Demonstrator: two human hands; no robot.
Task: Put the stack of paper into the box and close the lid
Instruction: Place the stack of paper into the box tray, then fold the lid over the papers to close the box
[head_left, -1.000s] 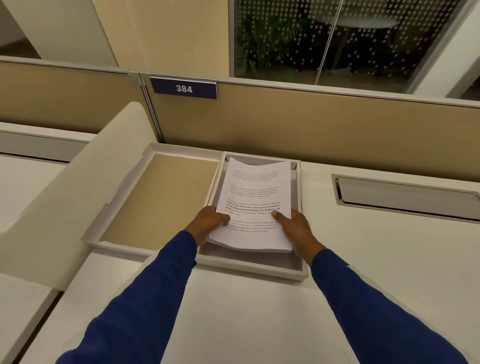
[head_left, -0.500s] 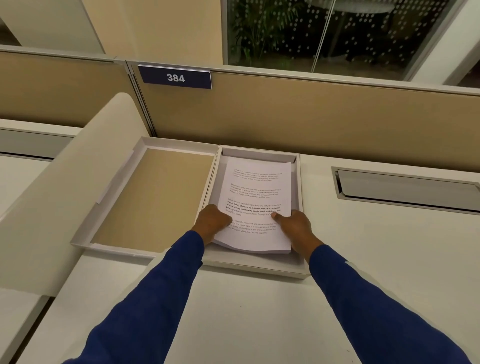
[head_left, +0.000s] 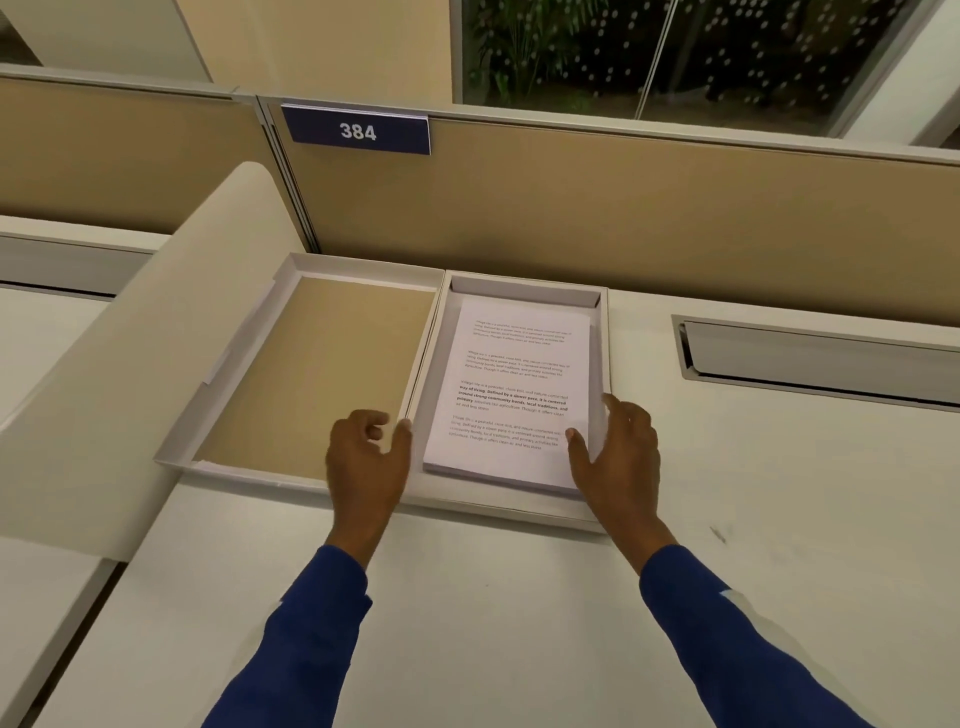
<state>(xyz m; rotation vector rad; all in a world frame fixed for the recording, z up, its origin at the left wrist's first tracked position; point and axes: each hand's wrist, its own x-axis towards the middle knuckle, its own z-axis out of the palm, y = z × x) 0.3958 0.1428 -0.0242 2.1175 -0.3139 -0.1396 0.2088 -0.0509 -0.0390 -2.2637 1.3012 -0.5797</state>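
I no longer hold the stack of paper (head_left: 511, 395). A second ago its near end was lifted in my grip and its far end curled up; now it lies flat inside the box (head_left: 604, 332), between my two hands. My left hand (head_left: 366, 460) is off the sheets, fingers spread, just left of the stack's near corner over the box's left wall. My right hand (head_left: 615, 452) is open too, only its thumb resting on the stack's right edge.
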